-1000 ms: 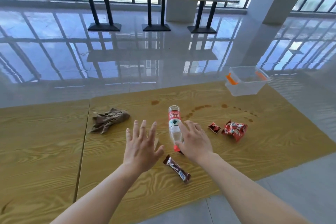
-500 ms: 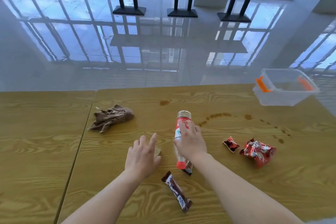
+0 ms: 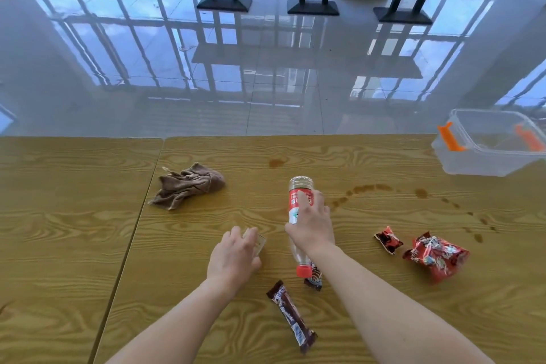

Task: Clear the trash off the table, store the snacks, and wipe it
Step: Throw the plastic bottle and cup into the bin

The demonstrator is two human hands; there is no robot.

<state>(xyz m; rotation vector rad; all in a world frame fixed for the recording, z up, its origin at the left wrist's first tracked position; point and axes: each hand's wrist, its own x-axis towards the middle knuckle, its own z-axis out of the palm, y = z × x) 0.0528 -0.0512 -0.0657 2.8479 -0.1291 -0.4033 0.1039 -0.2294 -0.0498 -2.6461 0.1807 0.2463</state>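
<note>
- Right hand [image 3: 313, 230] lies over a plastic bottle [image 3: 295, 198], fingers curled across the red label, thumb on the near side: a grip round the body
- The bottle is on its side mid-table, red cap [image 3: 303, 270] toward the person, base pointing away
- Left hand [image 3: 233, 257] is just left of the bottle, fingers bent down onto a small pale scrap [image 3: 260, 242]; cannot tell whether it pinches the scrap or only touches it
- A small dark wrapper [image 3: 313, 279] touches the cap; a long chocolate bar [image 3: 291, 316] lies nearer the table's [image 3: 74, 216] front edge
- To the right: a little red wrapper [image 3: 388, 239] beside a crumpled red snack bag [image 3: 435, 255], apart from each other
- Brown cloth [image 3: 189, 186] is bunched to the left, near the seam between tabletops
- Brown stains [image 3: 366, 188] trail rightward (one spot sits alone beyond the bottle)
- Clear bin [image 3: 487, 162] with orange latches stands at the far right corner
</note>
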